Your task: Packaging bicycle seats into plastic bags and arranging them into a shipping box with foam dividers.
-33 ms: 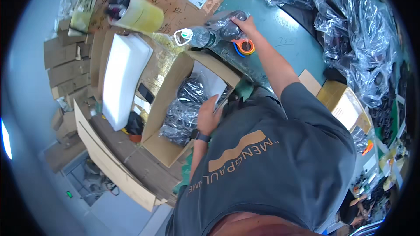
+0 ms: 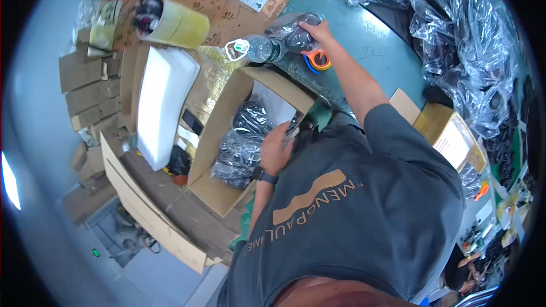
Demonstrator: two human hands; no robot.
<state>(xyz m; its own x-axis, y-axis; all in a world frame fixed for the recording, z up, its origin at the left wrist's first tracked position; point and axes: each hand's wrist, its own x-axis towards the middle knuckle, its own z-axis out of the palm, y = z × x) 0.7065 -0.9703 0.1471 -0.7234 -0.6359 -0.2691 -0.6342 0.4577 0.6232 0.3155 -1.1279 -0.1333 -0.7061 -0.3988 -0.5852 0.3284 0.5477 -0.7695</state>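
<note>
My right hand (image 2: 314, 29), reaching out over the green table, has its fingers curled round a dark rounded item (image 2: 300, 38) in clear plastic wrap. Beside that wrap are a clear plastic bottle (image 2: 263, 49) with a white handle loop and an orange-and-blue ring-shaped roll (image 2: 318, 61), perhaps tape. Nearer to me stands an open cardboard box (image 2: 216, 196), filled with dark things in clear plastic bags (image 2: 239, 150) and a white sheet (image 2: 278, 106). My left hand (image 2: 275, 150) lies at the box's near right side, fingers stretched out and thumb apart. Whether its fingertips touch the contents, I cannot tell.
White foam sheets (image 2: 164, 108) stand left of the box, with a phone (image 2: 193, 121) between. A yellowish tub (image 2: 185, 23) holding dark items lies behind. Plastic-wrapped goods (image 2: 455, 51) are heaped at the far right. A smaller carton (image 2: 438, 125) sits by my right elbow.
The view has shifted very slightly. Both hands stay in nearly the same places, the right one still on the wrapped item.
</note>
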